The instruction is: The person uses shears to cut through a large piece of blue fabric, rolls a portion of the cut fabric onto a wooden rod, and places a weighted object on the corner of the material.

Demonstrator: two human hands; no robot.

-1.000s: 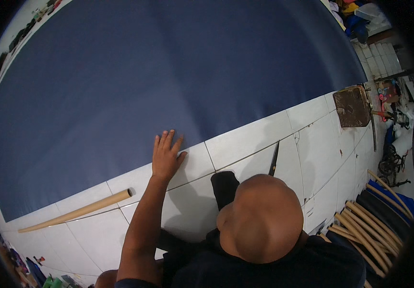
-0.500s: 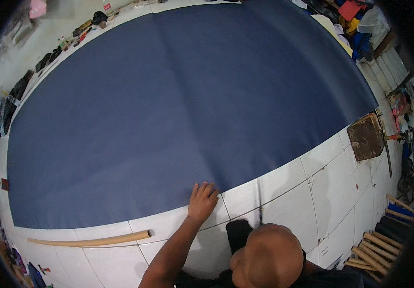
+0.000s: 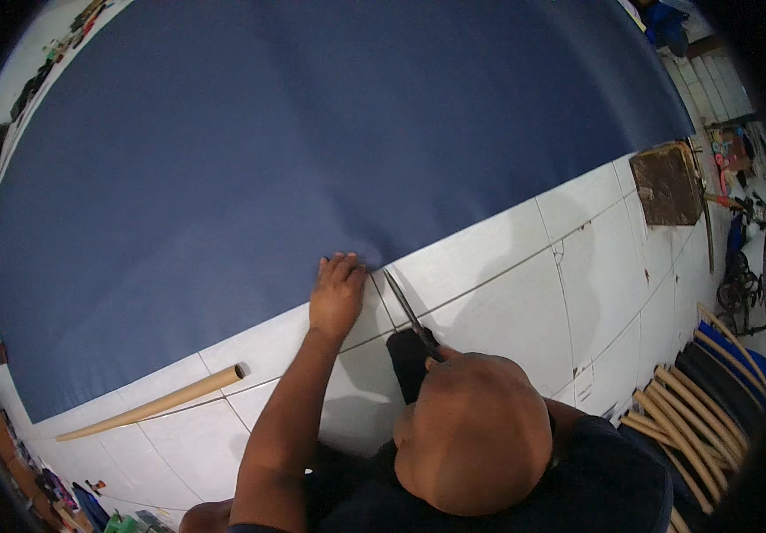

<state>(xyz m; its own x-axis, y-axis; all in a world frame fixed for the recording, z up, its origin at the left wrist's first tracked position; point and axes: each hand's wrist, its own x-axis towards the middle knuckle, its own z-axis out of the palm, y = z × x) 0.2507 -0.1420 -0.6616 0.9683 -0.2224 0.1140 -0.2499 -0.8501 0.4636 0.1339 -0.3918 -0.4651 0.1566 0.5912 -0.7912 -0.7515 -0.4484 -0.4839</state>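
A large dark blue sheet [image 3: 223, 160], like vinyl or leathercloth, lies spread over the floor. My left hand [image 3: 338, 289] rests on its near edge, fingers stretched out over the blue surface, close to a small crease. Just right of that hand, long dark scissors [image 3: 408, 306] point up toward the sheet's edge. Their tip is at or very near the edge; whether they touch it I cannot tell. My right hand [image 3: 443, 354] grips them at the handle end, mostly hidden behind a head in the foreground.
A brown cardboard tube [image 3: 156, 401] lies on the white tiled floor [image 3: 498, 284] at the left. By the sheet's right corner stands a worn brown square board or stool [image 3: 667, 185]. Several tubes and rolls [image 3: 680, 417] are stacked at the lower right. Assorted clutter lines both sides.
The view has shifted, so the sheet sits higher. My left hand remains at the near edge. The scissors have come leftward and now angle up to the edge beside it.
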